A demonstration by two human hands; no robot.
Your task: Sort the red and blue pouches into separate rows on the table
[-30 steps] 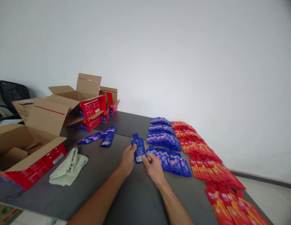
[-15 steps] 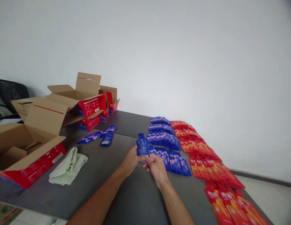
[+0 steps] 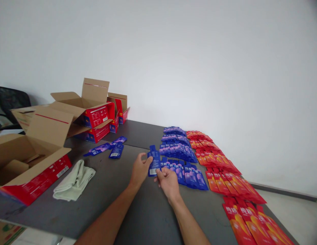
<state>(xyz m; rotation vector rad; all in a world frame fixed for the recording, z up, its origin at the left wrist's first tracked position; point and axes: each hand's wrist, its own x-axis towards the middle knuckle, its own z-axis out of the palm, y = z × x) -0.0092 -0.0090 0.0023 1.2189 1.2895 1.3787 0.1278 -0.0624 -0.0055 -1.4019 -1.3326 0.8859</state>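
A blue spouted pouch [image 3: 154,164] is held up over the dark table, its back with small print and a barcode facing me. My right hand [image 3: 169,183] pinches its lower right corner between thumb and curled fingers. At the pouch's left edge, my left hand [image 3: 141,170] has its thumb on the pouch and its index finger arched; the other fingertips are hidden. Just to the right lie overlapping rows of blue pouches [image 3: 177,151], their fronts up. Several loose blue pouches [image 3: 116,150] lie farther left on the table.
Rows of red-orange pouches [image 3: 231,182] run along the right table edge. A folded pale green cloth [image 3: 74,182] lies left, beside an open carton [image 3: 43,178]. More open red cartons [image 3: 97,117] are stacked behind, near a black chair [image 3: 12,102]. A white wall backs the table.
My left hand has slid up and left along the pouch, baring its barcode; its thumb has moved from the bottom to the left edge. The right hand keeps its pinch, slightly lower.
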